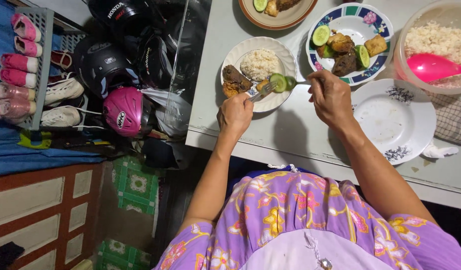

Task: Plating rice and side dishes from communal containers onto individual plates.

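Cucumber slice [278, 81], held between two utensils over the white plate [285, 60]

My left hand [235, 115] closed round a fork [263, 91], tines under the slice; my right hand [330, 96] closed round a spoon [296, 82], bowl touching it; slice sits just between both hands, at plate's near rim.

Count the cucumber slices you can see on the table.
4. One cucumber slice is on the white plate by the fork, two lie on the blue-rimmed plate, one sits on the tan plate, cut off at the top edge. More may be hidden.
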